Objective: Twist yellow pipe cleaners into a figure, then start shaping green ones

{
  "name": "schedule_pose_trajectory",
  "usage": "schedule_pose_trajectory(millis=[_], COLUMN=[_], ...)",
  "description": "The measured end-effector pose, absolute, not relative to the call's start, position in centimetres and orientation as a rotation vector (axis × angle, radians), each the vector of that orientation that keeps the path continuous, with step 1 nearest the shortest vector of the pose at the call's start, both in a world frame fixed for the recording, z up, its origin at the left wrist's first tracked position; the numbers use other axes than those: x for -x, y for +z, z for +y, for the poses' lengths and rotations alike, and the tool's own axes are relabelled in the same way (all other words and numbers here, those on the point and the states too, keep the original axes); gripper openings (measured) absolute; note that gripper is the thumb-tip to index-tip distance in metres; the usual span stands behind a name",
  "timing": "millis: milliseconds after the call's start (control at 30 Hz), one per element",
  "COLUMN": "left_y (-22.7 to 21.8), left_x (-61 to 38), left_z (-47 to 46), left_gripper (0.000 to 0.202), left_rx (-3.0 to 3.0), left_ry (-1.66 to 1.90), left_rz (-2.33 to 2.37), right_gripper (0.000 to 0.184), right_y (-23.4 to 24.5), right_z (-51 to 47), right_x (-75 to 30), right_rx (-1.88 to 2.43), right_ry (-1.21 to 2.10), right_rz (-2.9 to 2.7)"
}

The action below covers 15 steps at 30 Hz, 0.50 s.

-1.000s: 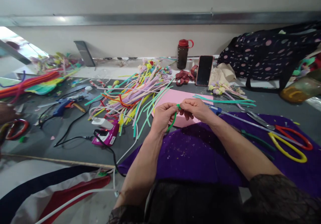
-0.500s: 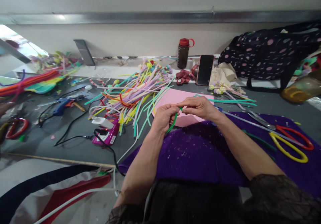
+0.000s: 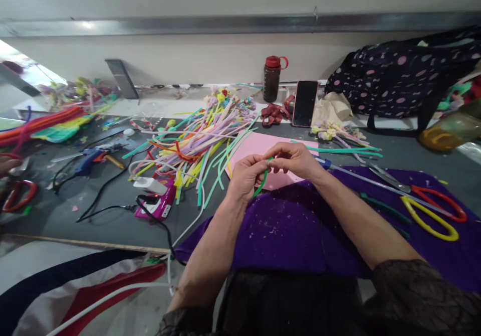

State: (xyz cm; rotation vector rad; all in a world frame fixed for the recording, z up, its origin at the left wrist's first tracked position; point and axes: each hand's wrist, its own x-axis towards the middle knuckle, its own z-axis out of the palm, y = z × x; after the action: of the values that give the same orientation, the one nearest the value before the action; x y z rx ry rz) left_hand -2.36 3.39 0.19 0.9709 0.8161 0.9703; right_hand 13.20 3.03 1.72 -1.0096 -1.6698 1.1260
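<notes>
Between both hands, above a pink sheet (image 3: 248, 148), is a green pipe cleaner (image 3: 260, 187). My left hand (image 3: 246, 175) is closed around it, and its lower end hangs out below the fingers. The fingertips of my right hand (image 3: 291, 161) pinch its upper end, meeting the left fingertips. That upper end is mostly hidden by the fingers. Under my forearms spreads a purple cloth (image 3: 281, 230) dotted with small scraps. Teal pipe cleaners (image 3: 345, 150) lie just beyond my right hand.
Left of my hands are piled pipe cleaners (image 3: 203, 145), a magenta power strip (image 3: 160, 203) with cords and a blue glue gun (image 3: 88, 160). Scissors (image 3: 432, 220) lie at right. Behind stand a bottle (image 3: 271, 80) and a phone (image 3: 304, 104). Another person's hand (image 3: 7, 165) shows at far left.
The two hands' fingertips have come closer together on the green pipe cleaner, and less of it shows between them. At far left, the other person's hand has come further into view.
</notes>
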Motion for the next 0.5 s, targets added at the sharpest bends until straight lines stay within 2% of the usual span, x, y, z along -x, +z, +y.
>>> schedule_pose_trajectory(millis=[167,500], left_y=[0.64,0.93], left_x=[2.09,1.76], left_z=[2.9,2.54], left_gripper=[0.023,0.019], left_rx=[-1.004,-1.009], left_ry=[1.04,1.114], left_rz=[0.812,0.881], right_gripper=[0.022,0.008], right_y=[1.47,1.87], right_z=[2.93,2.78], right_x=[-12.56,-12.27], right_rx=[0.992,1.049], right_ry=[1.186,0.734], right_rz=[-1.523,-1.636])
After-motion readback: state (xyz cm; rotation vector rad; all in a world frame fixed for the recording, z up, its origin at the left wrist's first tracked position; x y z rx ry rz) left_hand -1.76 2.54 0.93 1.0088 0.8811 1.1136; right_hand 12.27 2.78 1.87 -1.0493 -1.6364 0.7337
